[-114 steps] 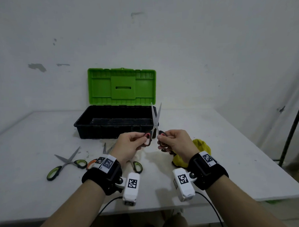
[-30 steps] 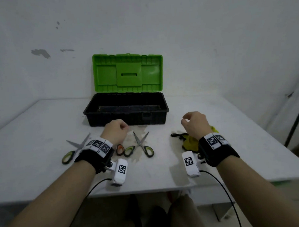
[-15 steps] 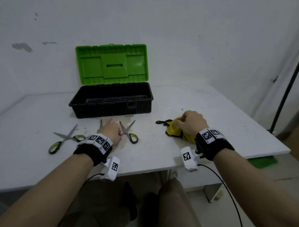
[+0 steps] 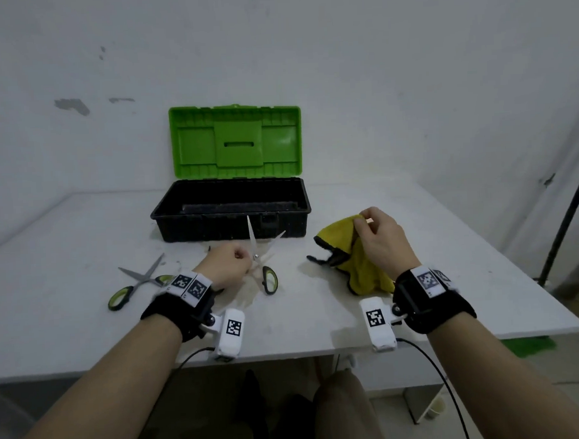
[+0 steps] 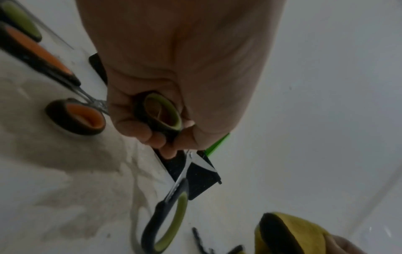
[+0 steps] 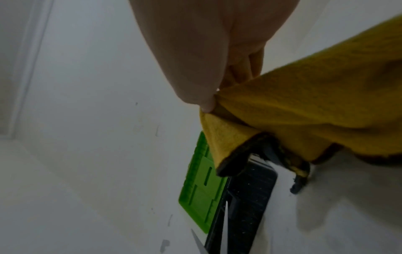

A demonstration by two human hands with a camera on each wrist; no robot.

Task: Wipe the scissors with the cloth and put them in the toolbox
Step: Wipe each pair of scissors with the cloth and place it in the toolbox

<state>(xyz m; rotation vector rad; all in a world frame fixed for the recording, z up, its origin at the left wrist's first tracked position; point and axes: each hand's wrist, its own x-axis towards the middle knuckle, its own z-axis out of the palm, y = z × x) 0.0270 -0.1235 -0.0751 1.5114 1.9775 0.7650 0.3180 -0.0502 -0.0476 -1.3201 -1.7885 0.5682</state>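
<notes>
My left hand grips a pair of green-handled scissors just above the table, blades spread and pointing up toward the toolbox. In the left wrist view my fingers curl round one handle loop; the other loop hangs free. My right hand pinches a top fold of the yellow cloth, lifting it while its lower part rests on the table. The right wrist view shows the thumb on the cloth. The open toolbox stands behind, its green lid upright.
A second pair of green-handled scissors lies open on the white table at the left. Orange-handled scissors lie under my left hand, hidden in the head view. A dark pole stands at the right beyond the table edge.
My left hand has picked the green-handled scissors up off the table and tilted the blades upward. My right hand has raised the yellow cloth by its upper fold.
</notes>
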